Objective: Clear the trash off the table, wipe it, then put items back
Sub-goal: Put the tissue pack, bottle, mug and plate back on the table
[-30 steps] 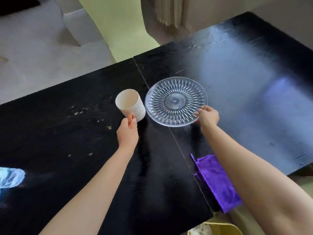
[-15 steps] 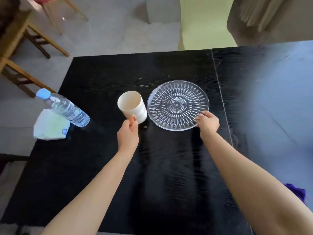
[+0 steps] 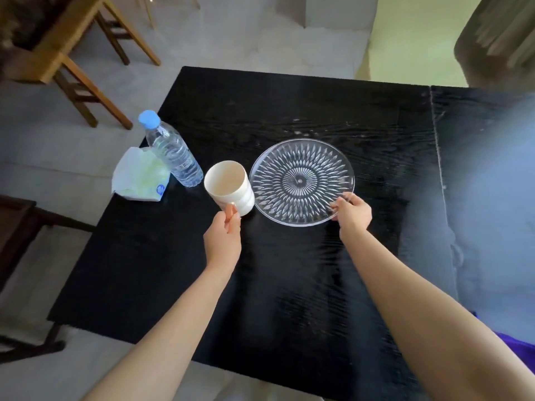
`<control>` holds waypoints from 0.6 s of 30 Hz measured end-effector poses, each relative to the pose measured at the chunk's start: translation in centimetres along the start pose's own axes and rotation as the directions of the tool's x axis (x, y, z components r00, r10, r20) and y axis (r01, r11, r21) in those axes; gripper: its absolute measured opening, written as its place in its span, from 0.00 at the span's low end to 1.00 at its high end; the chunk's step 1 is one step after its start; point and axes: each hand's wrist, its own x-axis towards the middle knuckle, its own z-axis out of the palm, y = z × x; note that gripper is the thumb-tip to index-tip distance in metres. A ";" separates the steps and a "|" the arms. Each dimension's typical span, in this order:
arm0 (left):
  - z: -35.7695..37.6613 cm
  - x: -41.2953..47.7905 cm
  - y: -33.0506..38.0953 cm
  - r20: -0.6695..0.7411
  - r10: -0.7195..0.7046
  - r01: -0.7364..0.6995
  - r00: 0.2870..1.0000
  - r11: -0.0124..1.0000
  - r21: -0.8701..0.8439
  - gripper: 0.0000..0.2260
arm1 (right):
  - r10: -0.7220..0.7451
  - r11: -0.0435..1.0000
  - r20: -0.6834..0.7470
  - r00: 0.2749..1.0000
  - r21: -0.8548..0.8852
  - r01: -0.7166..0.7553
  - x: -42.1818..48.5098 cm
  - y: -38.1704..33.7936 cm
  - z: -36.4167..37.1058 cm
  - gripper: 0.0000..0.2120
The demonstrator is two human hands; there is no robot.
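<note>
A white mug [image 3: 230,186] hangs tilted just above the black table [image 3: 289,299], and my left hand [image 3: 222,238] grips it by the handle. Right beside it is a clear patterned glass plate [image 3: 301,180], whose near right rim my right hand [image 3: 353,214] pinches. A water bottle with a blue cap [image 3: 171,151] stands near the table's left edge, close to the mug. A pack of tissues [image 3: 140,176] lies at that edge, partly over it. A corner of a purple cloth [image 3: 518,345] shows at the right, mostly hidden by my right arm.
Wooden chairs [image 3: 72,53] stand on the floor at the far left. A dark piece of furniture [image 3: 17,227] sits to the left of the table. A seam [image 3: 437,169] splits the tabletop on the right.
Both hands have carried the mug and the plate leftwards across the table, over the seam. The bottle and tissue pack have come into view and the purple cloth has slid to the right edge.
</note>
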 end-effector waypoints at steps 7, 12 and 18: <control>-2.4 0.0 -1.8 -0.112 -0.070 0.063 0.991 0.996 -0.068 0.13 | -0.065 0.944 -0.028 0.998 -0.324 0.052 -0.1 1.1 1.7 0.16; -2.7 0.9 -2.4 -0.246 -0.069 0.056 0.967 0.997 -0.058 0.12 | -0.152 0.835 -0.037 0.988 -0.540 0.108 -1.0 1.4 2.6 0.17; -1.5 2.8 -0.7 -0.326 -0.077 0.021 0.942 0.985 -0.170 0.14 | -0.161 0.813 0.009 0.987 -0.566 0.138 -2.2 2.2 3.2 0.20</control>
